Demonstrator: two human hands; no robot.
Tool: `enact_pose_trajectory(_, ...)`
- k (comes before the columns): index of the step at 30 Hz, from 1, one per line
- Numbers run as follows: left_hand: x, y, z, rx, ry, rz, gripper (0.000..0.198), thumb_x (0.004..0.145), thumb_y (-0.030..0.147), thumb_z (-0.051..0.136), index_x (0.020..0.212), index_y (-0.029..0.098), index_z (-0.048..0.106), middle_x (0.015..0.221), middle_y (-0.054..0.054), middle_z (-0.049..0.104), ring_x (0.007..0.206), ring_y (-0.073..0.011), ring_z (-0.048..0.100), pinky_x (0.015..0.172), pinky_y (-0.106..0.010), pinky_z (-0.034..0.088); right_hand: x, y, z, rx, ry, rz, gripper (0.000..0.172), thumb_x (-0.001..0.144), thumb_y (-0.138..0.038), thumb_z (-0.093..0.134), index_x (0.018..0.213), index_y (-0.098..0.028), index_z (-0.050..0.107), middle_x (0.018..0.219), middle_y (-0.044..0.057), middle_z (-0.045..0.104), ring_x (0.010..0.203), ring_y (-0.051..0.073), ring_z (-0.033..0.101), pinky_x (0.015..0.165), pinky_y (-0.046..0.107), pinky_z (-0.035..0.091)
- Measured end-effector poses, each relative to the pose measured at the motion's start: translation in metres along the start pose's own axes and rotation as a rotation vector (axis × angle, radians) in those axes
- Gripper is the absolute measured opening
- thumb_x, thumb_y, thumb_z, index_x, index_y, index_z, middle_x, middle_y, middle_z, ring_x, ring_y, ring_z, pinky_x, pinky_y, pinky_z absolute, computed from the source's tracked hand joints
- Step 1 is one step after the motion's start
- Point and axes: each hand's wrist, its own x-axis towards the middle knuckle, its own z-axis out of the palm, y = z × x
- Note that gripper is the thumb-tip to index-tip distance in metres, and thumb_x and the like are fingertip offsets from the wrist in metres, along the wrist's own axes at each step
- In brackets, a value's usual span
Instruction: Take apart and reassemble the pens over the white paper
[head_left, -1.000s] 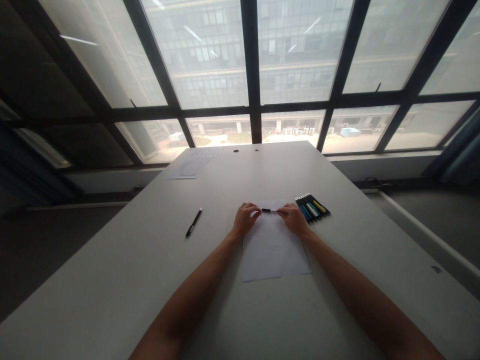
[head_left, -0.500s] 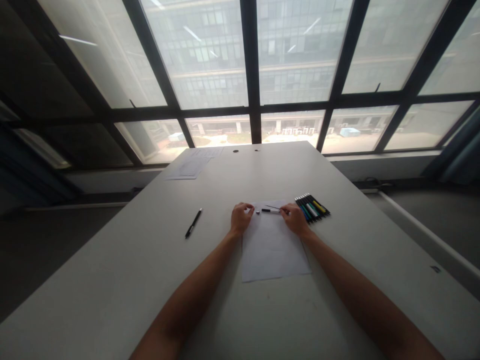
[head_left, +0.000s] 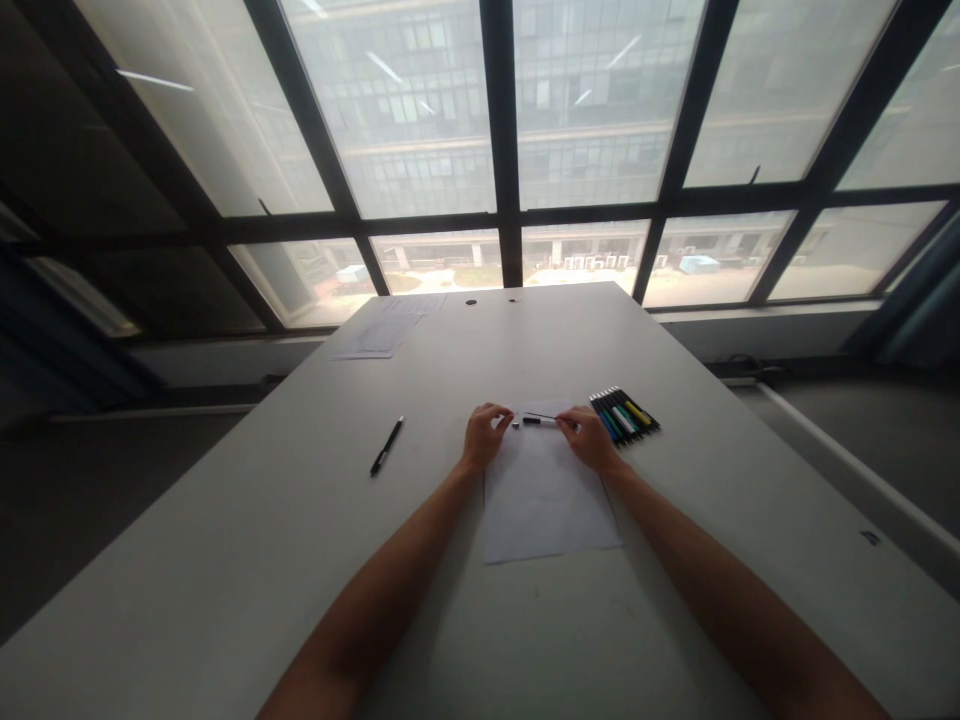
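Between the fingertips of my right hand (head_left: 589, 437) is a thin dark rod (head_left: 538, 414), pointing left above the paper. My left hand (head_left: 485, 437) is pinched over the upper left edge of a white paper sheet (head_left: 553, 510); anything in its fingertips is too small to make out. A small dark piece (head_left: 516, 426) lies just right of my left fingers. On the paper between the hands rests a black and white pen part (head_left: 532, 421), its right end reaching toward my right fingers.
A row of several colored pens (head_left: 626, 415) lies right of my right hand. One black pen (head_left: 387, 446) is at the left on the white table (head_left: 300, 540). Printed papers (head_left: 379, 332) lie at the far left, near the windows.
The thin rod and my right fingertips have moved slightly left. My left fingertips have shifted slightly right, so the rod's tip is now closer to them.
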Motion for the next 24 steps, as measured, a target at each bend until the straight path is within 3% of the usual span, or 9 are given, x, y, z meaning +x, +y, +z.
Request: enact_pose_trajectory(24,-0.0019,0.0005,-0.0001,-0.078,-0.066,0.055,0.005,0.084,0.025,0.067,0.085,0.023,0.072,0.093,-0.004,0.069,0.092,-0.0189,0.061,0.080,-0.032,0.050,-0.0001,-0.0022,-0.0006,0.037,-0.068,-0.044,0.015,0.089,-0.023,0.059,0.087,-0.020,0.074,0.082,0.006,0.069,0.082,0.020,0.060,0.079,0.031,0.046)
